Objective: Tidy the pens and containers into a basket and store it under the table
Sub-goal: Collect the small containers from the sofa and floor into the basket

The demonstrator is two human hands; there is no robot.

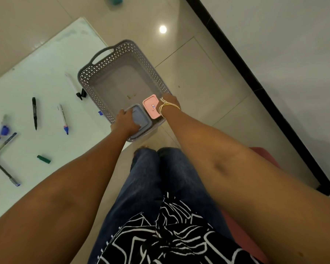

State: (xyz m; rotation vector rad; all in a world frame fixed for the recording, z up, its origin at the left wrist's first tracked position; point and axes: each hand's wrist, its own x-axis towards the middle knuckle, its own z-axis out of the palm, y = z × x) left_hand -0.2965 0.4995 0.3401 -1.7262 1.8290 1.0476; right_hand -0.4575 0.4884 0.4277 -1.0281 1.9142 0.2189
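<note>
A grey perforated basket (111,60) stands on the floor beside the table, its near end under my hands. My left hand (125,121) grips a blue-grey lidded container (141,119) at the basket's near left corner. My right hand (170,101) holds a pink lidded container (151,107) at the near right corner, partly hidden by my wrist. On the glass table (46,73) lie several pens and markers: a black marker (34,113), a white marker with a blue cap (63,119), a white pen (72,85) and a green cap (43,159).
More blue and purple pens (2,130) lie at the table's left edge. Tiled floor (198,82) surrounds the basket, with a black skirting strip (255,77) along the wall to the right. My knees in jeans (152,178) are right below the basket.
</note>
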